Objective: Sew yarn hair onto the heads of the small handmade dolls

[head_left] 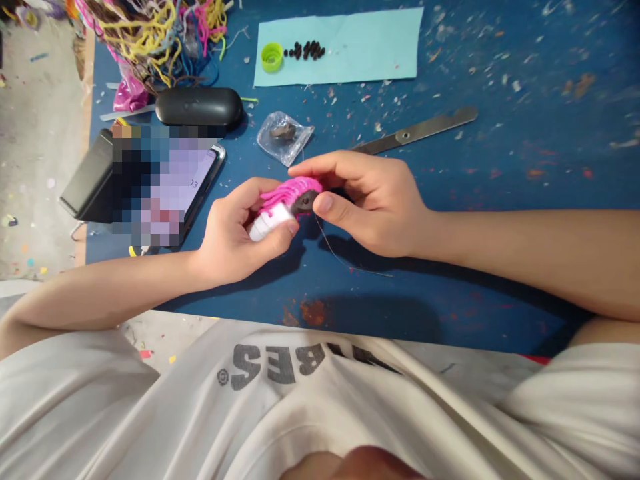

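My left hand (237,230) is closed around a small doll with pink yarn hair (290,190), a dark head (305,201) and a white wrapped body (270,222). My right hand (373,197) curves round the doll's head, the index finger along the hair and the thumb at the head's right edge. Its other fingertips are hidden behind. From beside the head a thin thread (327,241) hangs down to the right over the blue table (500,180); a thin straight piece at its end looks like a needle.
Beyond the hands lie a small clear plastic bag (285,135) and a flat metal blade (425,130). Black beads (311,50) and a green cap (271,57) rest on light-blue paper (375,47). Leftward are a black case (199,107), a phone (200,193) and tangled yarn (155,33).
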### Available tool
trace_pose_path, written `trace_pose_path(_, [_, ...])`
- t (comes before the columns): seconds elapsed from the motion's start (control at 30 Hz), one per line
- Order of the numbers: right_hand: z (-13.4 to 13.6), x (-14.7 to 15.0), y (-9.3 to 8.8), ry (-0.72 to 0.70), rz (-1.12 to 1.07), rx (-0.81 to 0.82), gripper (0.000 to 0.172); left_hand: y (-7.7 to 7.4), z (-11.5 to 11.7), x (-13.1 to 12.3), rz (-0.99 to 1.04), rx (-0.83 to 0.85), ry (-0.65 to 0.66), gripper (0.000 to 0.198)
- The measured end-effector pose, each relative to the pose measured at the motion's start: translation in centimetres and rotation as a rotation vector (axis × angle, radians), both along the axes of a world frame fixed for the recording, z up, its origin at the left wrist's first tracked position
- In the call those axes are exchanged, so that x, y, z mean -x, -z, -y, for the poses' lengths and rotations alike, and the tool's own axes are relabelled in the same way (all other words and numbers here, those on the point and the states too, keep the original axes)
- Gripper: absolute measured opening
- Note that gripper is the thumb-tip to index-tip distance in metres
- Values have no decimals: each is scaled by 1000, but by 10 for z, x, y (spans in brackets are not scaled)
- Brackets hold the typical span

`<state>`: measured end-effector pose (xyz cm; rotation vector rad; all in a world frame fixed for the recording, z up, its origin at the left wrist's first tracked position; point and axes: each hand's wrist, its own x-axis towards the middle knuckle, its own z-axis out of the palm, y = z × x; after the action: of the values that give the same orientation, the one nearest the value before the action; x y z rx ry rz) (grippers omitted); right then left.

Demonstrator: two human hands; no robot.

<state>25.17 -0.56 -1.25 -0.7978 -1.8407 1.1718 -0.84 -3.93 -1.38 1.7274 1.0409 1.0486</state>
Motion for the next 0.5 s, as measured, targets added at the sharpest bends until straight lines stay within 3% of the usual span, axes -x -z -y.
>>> trace_pose_path(0.13, [-6, 1, -2, -37, -17, 16, 47, -1, 3, 2, -67, -103, 24, 51])
trace_pose_path(0.37, [-4, 3, -8, 19, 58, -19, 41, 3, 4, 3, -75, 11, 1, 52])
trace_pose_path(0.5, [-6, 3, -1, -39, -52, -116, 45, 6, 4, 5, -82, 28, 5, 53])
